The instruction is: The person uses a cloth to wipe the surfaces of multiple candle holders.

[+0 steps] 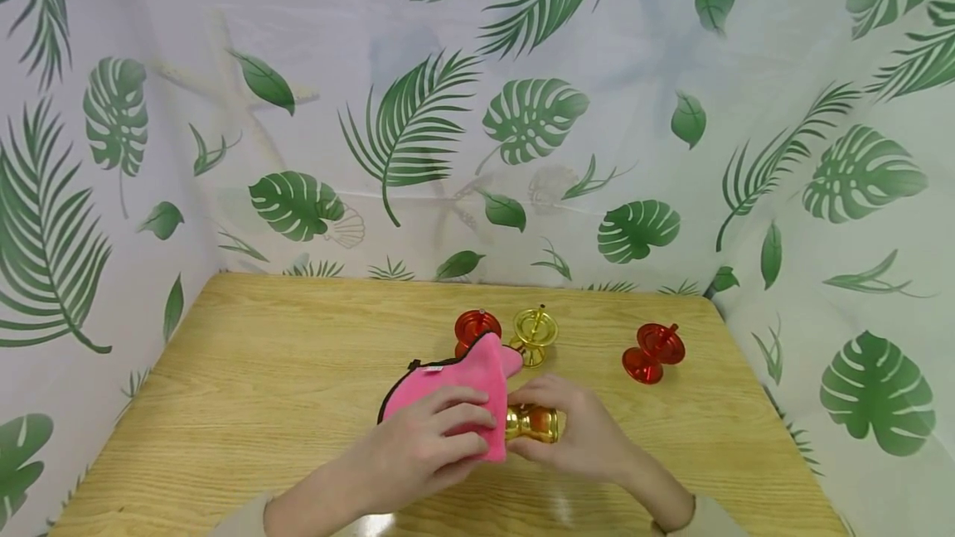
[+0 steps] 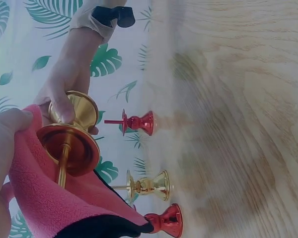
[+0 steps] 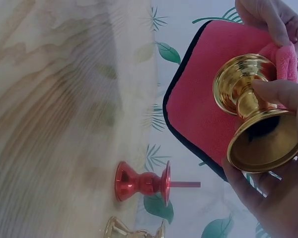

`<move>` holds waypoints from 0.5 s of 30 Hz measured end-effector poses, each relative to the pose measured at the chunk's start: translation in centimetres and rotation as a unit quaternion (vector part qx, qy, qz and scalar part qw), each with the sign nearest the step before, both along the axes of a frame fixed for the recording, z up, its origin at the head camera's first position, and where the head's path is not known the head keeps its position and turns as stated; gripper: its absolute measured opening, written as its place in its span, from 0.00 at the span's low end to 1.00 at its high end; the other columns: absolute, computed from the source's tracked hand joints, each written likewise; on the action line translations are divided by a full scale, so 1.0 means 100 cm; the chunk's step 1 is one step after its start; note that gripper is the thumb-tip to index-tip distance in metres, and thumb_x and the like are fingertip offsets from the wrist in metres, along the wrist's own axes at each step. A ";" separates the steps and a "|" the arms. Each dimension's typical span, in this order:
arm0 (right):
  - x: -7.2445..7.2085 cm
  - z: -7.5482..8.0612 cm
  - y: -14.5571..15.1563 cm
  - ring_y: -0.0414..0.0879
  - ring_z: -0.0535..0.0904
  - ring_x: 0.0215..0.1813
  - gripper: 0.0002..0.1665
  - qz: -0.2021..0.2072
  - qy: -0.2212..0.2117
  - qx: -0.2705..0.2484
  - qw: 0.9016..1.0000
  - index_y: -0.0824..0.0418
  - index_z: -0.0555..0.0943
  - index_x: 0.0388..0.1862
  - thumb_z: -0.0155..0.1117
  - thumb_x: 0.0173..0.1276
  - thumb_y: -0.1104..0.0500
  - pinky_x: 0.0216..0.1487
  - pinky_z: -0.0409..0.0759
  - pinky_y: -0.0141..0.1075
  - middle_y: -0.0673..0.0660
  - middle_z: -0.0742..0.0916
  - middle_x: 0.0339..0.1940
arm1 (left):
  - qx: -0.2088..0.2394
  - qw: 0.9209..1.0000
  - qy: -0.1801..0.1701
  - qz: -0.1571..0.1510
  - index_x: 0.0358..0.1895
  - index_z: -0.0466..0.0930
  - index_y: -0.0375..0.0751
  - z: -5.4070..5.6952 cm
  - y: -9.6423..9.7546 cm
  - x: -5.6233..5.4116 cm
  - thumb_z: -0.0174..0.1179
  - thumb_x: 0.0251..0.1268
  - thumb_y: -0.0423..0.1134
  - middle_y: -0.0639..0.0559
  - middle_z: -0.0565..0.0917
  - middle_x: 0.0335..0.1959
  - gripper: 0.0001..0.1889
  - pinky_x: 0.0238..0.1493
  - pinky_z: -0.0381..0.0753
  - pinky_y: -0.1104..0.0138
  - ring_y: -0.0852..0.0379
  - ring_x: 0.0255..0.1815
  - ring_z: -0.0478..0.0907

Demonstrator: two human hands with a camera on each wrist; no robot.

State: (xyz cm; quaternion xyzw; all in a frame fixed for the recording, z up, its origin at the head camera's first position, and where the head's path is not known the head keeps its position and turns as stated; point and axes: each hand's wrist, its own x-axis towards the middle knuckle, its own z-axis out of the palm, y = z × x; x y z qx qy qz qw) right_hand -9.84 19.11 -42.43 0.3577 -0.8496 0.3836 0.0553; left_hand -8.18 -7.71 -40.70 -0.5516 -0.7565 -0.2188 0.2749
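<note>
My right hand (image 1: 585, 429) holds a shiny gold candle holder (image 1: 533, 423) by its waist, tipped on its side above the table. In the right wrist view the holder's hollow foot (image 3: 263, 141) faces the camera. Its dish (image 2: 69, 148) and long spike (image 2: 63, 166) show in the left wrist view, lying against a pink cloth (image 1: 448, 384) with black edging. From the left, my left hand (image 1: 429, 442) grips that cloth, which drapes beside the dish end. The cloth hides the dish and spike from the head view.
Behind the cloth stand a red candle holder (image 1: 477, 323), partly covered, and a second gold one (image 1: 535, 331). Another red candle holder (image 1: 653, 350) is farther right. Leaf-print white sheeting (image 1: 448, 147) walls the wooden table (image 1: 283, 371) at the back and sides.
</note>
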 end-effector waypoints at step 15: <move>0.003 -0.003 -0.005 0.38 0.80 0.41 0.19 0.038 0.224 0.024 0.973 0.56 0.90 0.49 0.82 0.61 0.54 0.40 0.78 0.20 0.48 0.91 0.43 | 0.007 0.981 -0.192 0.039 0.45 0.84 0.48 0.002 -0.002 -0.005 0.73 0.67 0.38 0.56 0.85 0.53 0.08 0.61 0.87 0.66 0.56 0.59 0.81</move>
